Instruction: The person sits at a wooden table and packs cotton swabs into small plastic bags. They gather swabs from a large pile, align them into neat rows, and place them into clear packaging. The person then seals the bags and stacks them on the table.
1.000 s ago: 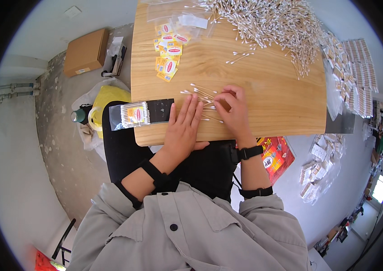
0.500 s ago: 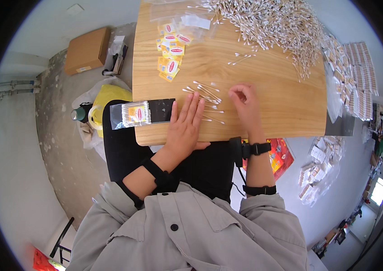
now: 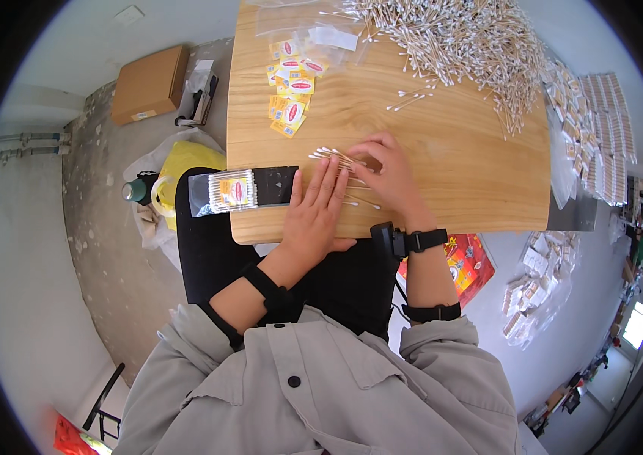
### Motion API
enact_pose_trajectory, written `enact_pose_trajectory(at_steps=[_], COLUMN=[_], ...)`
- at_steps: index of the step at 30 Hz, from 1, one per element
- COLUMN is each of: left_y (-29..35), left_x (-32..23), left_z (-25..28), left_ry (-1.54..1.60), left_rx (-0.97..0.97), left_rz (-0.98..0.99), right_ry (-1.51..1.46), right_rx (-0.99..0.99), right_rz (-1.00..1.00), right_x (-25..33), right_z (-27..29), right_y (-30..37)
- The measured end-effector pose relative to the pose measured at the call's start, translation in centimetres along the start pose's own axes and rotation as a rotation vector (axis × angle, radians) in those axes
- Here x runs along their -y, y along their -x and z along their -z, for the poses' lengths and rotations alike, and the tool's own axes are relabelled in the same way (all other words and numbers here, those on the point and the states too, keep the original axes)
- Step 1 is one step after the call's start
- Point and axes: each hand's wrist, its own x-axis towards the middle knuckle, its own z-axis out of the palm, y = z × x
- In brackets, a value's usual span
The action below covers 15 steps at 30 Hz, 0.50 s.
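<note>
Yellow labels (image 3: 292, 89) (red ovals (image 3: 301, 86)), fingers (image 3: 325, 178) touching swabs (image 3: 340, 155)

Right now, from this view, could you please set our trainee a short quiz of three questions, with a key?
1. True or false: the left hand is balled into a fist.
2. Where on the table is the swab pile? A) near left; B) far right; C) near right.
3. Fill in: the right hand is curled at the loose ____.

Key: 1. False, its fingers are straight. 2. B. 3. Swabs.
</note>
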Motion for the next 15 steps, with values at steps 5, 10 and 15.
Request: enact_pose_trajectory(at_steps=[5, 10, 15], left_y=[-0.05, -0.09, -0.08], left_x=[-0.12, -0.14, -0.2], left_z=[0.19, 0.18, 0.26], left_ry=[0.016, 0.009, 0.0], left_rx=[-0.008, -0.018, -0.004], left_rz=[0.0, -0.004, -0.003], right_ry=[-0.036, -0.052, -0.096], right_rx=[-0.03, -0.032, -0.053], right_rz=[-0.018, -0.076, -0.124], right_x=[0.06, 0.34, 0.52], right_z=[-0.32, -0.47, -0.72], right_y=[0.46, 0.19, -0.01])
